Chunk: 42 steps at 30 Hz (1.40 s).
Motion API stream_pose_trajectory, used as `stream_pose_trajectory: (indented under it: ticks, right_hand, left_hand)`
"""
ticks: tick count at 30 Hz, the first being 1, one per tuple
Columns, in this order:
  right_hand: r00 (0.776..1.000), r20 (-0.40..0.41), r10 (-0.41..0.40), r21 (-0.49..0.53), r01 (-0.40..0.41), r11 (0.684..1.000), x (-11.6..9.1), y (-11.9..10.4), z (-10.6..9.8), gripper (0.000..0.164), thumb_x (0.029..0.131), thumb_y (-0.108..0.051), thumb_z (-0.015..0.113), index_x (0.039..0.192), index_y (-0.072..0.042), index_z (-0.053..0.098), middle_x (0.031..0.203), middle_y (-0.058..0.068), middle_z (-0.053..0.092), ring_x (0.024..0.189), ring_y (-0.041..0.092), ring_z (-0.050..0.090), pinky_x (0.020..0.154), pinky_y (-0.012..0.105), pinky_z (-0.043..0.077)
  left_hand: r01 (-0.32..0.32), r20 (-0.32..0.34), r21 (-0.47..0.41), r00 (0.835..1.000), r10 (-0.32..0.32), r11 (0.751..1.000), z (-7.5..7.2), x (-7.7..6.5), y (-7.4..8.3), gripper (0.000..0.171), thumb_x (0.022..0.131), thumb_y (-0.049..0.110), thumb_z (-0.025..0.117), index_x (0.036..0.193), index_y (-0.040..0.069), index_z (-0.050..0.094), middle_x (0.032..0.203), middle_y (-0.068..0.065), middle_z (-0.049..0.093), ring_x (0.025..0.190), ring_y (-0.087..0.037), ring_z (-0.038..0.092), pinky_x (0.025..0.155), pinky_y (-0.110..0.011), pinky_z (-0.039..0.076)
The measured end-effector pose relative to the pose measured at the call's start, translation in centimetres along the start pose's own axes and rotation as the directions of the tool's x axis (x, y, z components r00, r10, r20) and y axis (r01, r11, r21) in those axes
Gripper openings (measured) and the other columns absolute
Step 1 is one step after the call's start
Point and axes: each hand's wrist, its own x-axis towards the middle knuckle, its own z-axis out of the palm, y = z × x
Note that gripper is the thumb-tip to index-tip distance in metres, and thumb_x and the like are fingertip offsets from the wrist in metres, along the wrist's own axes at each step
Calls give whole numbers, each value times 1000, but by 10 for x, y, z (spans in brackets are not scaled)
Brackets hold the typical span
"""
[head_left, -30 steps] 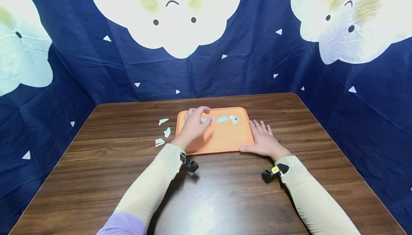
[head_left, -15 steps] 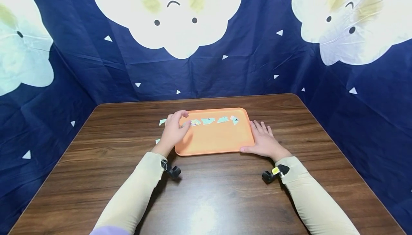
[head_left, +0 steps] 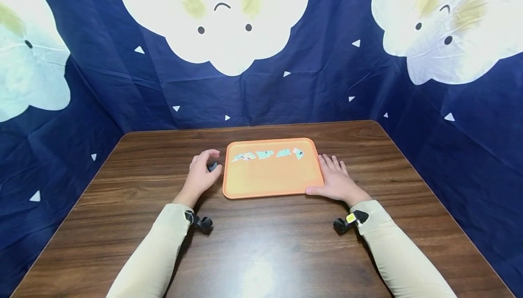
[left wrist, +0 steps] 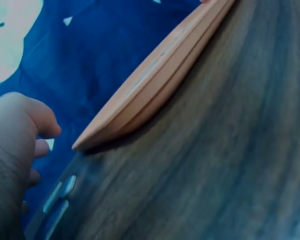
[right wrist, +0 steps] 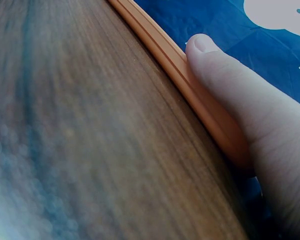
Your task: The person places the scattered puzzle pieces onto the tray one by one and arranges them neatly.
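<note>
My left hand hovers over the table just left of the orange tray, thumb and fingers apart in a C shape. A shaded paper scrap shows between thumb and forefinger. In the left wrist view, small flat scraps lie on the wood below the fingers; the hand partly hides them. Along the tray's upper part runs a row of irregular light-blue printed scraps. My right hand rests at the tray's right side, fingers stretched beside it. Its thumb presses the tray's front rim near the corner.
The brown wooden table has a far edge close behind the tray. Dark blue cloth with white clouds hangs around the back and sides. A small black camera is strapped to each wrist.
My left hand has moved left, from above the tray to over the scraps on the table. The row's left end on the tray is now uncovered. The right hand stays in place.
</note>
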Motion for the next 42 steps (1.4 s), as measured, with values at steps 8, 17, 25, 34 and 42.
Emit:
stream_pose_trajectory:
  ticks: [8, 17, 25, 34, 42]
  right_hand:
    - [1000, 14, 9, 2, -10, 1000, -1, -2, 0, 132, 74, -81, 65, 161, 0, 8, 165, 26, 13, 151, 49, 4, 118, 65, 0]
    - [1000, 16, 9, -5, -9, 1000, 0, 0, 1, 132, 74, -81, 64, 161, 0, 8, 166, 25, 12, 151, 49, 3, 118, 64, 0]
    - [1000, 15, 2, -1, -2, 1000, -1, -1, 0, 131, 74, -81, 64, 161, 1, 8, 165, 25, 13, 151, 49, 3, 118, 65, -1]
    - [1000, 12, 4, -3, -4, 1000, -2, 0, 1, 130, 75, -80, 64, 161, 1, 9, 165, 26, 13, 151, 49, 4, 117, 65, 0]
    - [1000, 16, -3, -4, 3, 1000, 0, 1, 2, 130, 75, -81, 64, 161, 0, 8, 165, 25, 13, 151, 49, 3, 117, 65, 0]
  left_hand:
    - [36, 7, 129, 999, -37, 991, -6, -8, -15, 48, 84, 20, 73, 128, 8, 57, 122, -15, 63, 116, -42, 47, 100, -61, 27]
    - [108, 24, 236, 993, -117, 966, -4, -11, -20, 50, 84, 29, 76, 127, 11, 58, 115, -11, 63, 111, -38, 47, 99, -58, 27]
    - [133, 11, 240, 990, -140, 961, -5, -11, -17, 45, 84, 27, 75, 123, 10, 60, 106, -9, 66, 107, -37, 49, 97, -57, 29]
    - [134, -9, 273, 990, -137, 953, -4, -10, -14, 48, 80, 26, 72, 124, 8, 60, 100, -7, 68, 104, -37, 50, 99, -57, 29]
    - [119, -61, 237, 992, -108, 964, -4, -7, -10, 50, 80, 23, 72, 127, 8, 59, 106, -8, 71, 104, -36, 56, 101, -57, 31]
